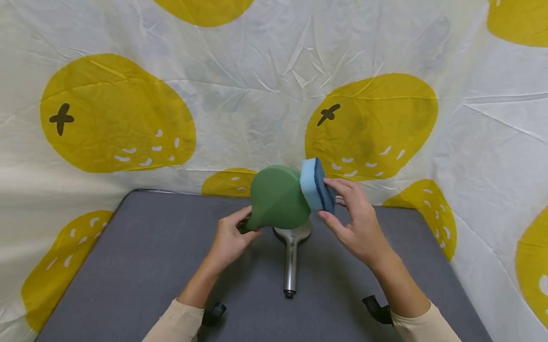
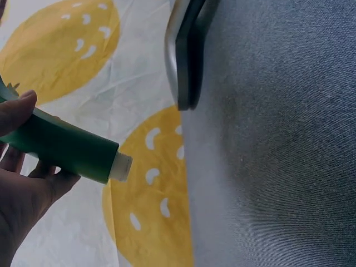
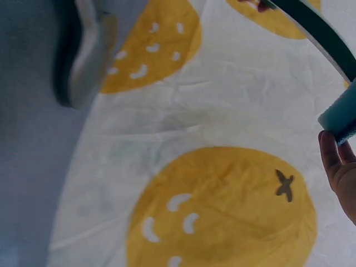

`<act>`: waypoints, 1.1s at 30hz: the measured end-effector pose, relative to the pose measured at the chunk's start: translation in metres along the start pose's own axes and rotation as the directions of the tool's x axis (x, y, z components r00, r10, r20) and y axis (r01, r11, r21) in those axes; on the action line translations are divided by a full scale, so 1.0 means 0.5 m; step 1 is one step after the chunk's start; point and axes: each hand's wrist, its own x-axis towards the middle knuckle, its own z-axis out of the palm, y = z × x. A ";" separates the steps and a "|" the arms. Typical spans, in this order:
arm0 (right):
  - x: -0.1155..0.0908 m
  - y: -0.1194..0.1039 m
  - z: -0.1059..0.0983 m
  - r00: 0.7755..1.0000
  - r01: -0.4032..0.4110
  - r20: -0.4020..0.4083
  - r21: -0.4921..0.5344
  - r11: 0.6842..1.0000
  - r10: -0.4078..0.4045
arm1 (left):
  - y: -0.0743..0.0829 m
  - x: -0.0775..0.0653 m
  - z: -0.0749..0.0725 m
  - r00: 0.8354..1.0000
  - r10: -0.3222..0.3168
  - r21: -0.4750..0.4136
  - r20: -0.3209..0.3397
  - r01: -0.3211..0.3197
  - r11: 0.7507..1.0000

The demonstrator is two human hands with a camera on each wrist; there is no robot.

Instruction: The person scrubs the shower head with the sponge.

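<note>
A green shower head (image 1: 277, 197) is held up over the table, its round head tilted. My left hand (image 1: 231, 239) grips its handle; the left wrist view shows a pale end piece (image 2: 120, 167) sticking out past the fingers. My right hand (image 1: 361, 223) pinches a sponge (image 1: 313, 185), light blue with a darker blue scouring side, between thumb and fingers. The sponge's light side overlaps the right rim of the green head in the head view. Below them both, a silver shower head (image 1: 291, 258) lies on the table, its upper part hidden behind the green one.
The dark grey table (image 1: 159, 268) ends at the back against a white cloth (image 1: 249, 114) printed with big yellow shapes. More of this cloth hangs at both sides. Black straps (image 1: 378, 309) show at the wrists.
</note>
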 end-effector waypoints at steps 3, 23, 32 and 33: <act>-0.024 0.008 0.019 0.999 -0.033 -0.016 0.089 0.995 0.034 | 0.003 0.002 -0.001 1.000 -0.004 0.011 -0.017 0.004 1.000; -0.005 0.046 -0.010 0.999 -0.011 -0.038 0.066 0.998 0.014 | 0.020 0.006 -0.022 0.989 0.147 0.187 -0.024 -0.140 0.972; 0.028 0.035 -0.046 0.997 0.042 0.063 -0.073 0.996 -0.038 | 0.017 0.002 -0.016 0.959 0.281 0.276 -0.037 -0.260 0.925; 0.029 0.034 -0.049 0.997 0.039 0.066 -0.084 0.996 -0.034 | 0.016 0.002 -0.015 0.951 0.305 0.301 -0.039 -0.280 0.912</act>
